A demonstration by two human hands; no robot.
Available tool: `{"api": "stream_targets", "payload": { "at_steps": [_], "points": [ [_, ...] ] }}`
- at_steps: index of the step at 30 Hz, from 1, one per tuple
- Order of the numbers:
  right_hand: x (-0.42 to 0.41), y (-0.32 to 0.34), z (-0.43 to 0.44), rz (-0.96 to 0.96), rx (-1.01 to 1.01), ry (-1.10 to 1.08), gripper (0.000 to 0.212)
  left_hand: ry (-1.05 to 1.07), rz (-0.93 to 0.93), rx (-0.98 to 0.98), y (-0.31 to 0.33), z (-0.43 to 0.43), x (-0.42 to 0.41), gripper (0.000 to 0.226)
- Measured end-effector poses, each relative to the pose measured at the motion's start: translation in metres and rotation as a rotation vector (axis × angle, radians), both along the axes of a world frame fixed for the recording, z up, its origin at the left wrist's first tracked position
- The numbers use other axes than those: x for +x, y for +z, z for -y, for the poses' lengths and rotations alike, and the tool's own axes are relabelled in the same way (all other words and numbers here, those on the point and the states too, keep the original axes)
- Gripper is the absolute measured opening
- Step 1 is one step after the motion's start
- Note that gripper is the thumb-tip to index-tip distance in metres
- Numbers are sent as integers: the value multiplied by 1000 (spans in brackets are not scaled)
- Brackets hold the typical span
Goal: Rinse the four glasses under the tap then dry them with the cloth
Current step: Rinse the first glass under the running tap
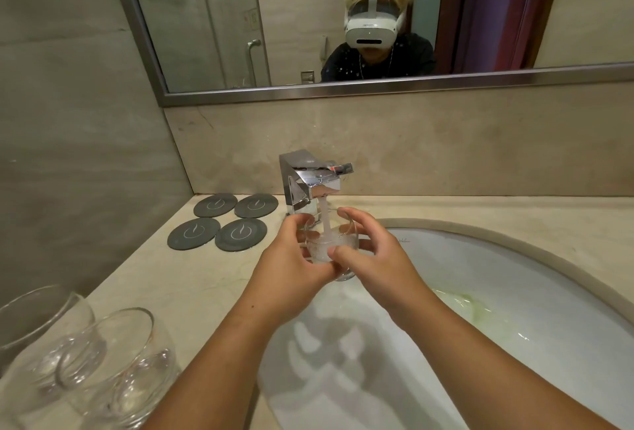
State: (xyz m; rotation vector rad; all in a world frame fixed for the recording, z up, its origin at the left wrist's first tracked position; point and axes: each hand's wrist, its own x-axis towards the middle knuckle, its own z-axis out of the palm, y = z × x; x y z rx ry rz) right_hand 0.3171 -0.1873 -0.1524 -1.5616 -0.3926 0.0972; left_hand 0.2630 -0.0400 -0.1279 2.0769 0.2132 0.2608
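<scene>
Glass under the tap: a clear glass is being held upright over the back edge of the basin, right beneath the spout, and it is filling with frothy water.
Tap: the chrome tap is running, its stream falling straight into the mouth of the glass.
Left hand: the left hand is gripping the glass from its left side, fingers curling round the far wall, thumb on the near one.
Right hand: the right hand is gripping it from the other side, fingers wrapping round the far side, thumb pressing the near wall beside the left thumb.
Other glasses: clear glasses are standing close together on the counter at the near left. I am making out a far-left glass and a neighbouring glass overlapping it, but the frame edge and the see-through walls are hiding whether a third is among them.
Wet or dry: I cannot tell whether those have been rinsed.
Cloth: none is showing anywhere I am looking.
Coasters: four dark coasters are lying bare on the counter left of the tap, to my mind waiting for finished glasses.
Progress: I am judging this as the rinsing stage, under way on one glass. Drying appears not begun, and every glass I can see is waiting for the cloth.
</scene>
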Motion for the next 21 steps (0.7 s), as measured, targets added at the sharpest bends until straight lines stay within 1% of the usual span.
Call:
{"api": "stream_targets", "payload": {
  "at_steps": [2,5,9,12,13,15,18,21],
  "points": [
    [1,-2,0,7,0,7,61,11,8,-3,0,0,0,97],
    [2,-3,1,-14,14,28,60,26,9,-28,1,0,0,89],
    [0,3,2,-48,-16,9,49,61,-18,-98,5,3,-2,77],
    [0,8,2,-173,-21,26,40,74,-67,-151,10,7,-4,84],
    [0,11,2,-236,-19,53,38,74,-85,-176,10,7,-3,81],
    [0,19,2,-327,-63,90,42,80,-143,-250,8,9,-1,73],
    [1,25,2,-398,-199,115,56,89,-278,-336,8,10,0,68],
    [-2,27,4,-441,-286,130,61,43,-358,-394,6,10,-1,45]
  ]
}}
